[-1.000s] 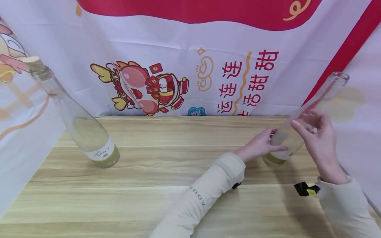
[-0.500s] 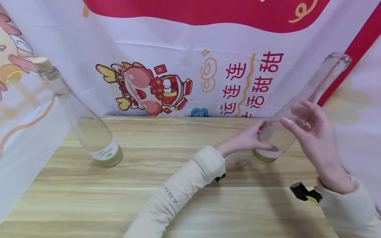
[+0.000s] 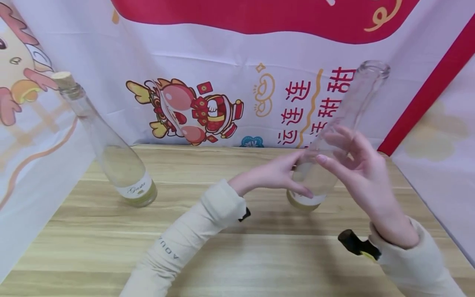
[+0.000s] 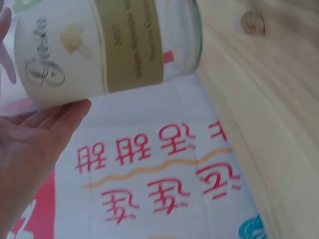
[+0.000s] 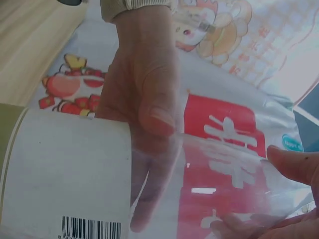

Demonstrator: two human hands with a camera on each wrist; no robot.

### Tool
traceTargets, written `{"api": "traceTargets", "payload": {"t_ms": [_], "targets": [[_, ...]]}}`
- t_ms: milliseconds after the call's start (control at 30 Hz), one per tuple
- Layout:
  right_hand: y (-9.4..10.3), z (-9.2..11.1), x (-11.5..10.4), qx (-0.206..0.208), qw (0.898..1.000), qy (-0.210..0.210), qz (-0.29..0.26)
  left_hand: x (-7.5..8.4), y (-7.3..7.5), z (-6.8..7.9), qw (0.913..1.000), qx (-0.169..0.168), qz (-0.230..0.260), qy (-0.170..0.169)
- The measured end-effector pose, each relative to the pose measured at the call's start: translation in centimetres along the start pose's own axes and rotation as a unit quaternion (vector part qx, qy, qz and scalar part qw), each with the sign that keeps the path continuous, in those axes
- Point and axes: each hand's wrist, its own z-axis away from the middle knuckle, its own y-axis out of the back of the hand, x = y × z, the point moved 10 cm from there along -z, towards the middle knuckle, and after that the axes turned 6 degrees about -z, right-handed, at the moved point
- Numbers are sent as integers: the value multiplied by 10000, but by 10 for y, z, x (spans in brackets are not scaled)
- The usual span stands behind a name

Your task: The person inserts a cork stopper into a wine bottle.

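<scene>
An uncorked clear glass bottle (image 3: 315, 177) with a white and olive label tilts to the right in the head view. My left hand (image 3: 272, 171) holds it low, near the label, thumb in front. Higher up, the thumb and fingers of my right hand (image 3: 361, 173) curl round its body below the neck. Both hands show through the glass in the right wrist view. The left wrist view has the label (image 4: 75, 45) close up, and a cork (image 4: 253, 23) lying on the table. Whether the bottle's base touches the table, I cannot tell.
A second glass bottle (image 3: 122, 165), stopped with a cork (image 3: 64, 79), stands on the left of the wooden table (image 3: 92, 239). A printed white and red cloth (image 3: 208, 53) hangs behind the table, and white cloth borders both sides.
Both hands have carried the tilted bottle leftwards, its mouth swinging left too. The loose cork that showed on the table half a second ago is hidden in the head view now.
</scene>
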Motion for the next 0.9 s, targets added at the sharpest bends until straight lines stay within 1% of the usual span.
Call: {"api": "traceTargets", "payload": {"t_ms": [100, 200, 333, 433, 500, 600, 667, 767, 833, 900], "targets": [[-15, 1, -8, -249, 9984, 109, -497, 1, 9, 17, 10000, -54, -9, 67], [-29, 0, -14, -494, 9945, 182, -907, 1, 17, 32, 9999, -50, -85, 125], [-46, 1, -18, -836, 9887, 200, -1227, 1, 25, 51, 9998, 1, -132, 168], [-58, 2, -18, -1052, 9848, 128, -1375, -1, 29, 64, 9997, 12, -70, 214], [-66, 3, -17, -1216, 9804, 120, -1548, -4, 31, 72, 9996, -11, 9, 282], [-82, 4, -16, -1588, 9687, 271, -1888, -7, 33, 85, 9995, -2, 44, 322], [-93, 6, -15, -1906, 9575, 426, -2122, -8, 35, 94, 9994, 73, 35, 351], [-108, 10, -13, -2389, 9410, 622, -2315, -13, 38, 107, 9983, 292, -138, 492], [-117, 12, -10, -2648, 9315, 652, -2408, -16, 39, 115, 9969, 441, -234, 611], [-124, 15, -7, -2855, 9240, 629, -2463, -19, 38, 122, 9954, 562, -327, 708]]}}
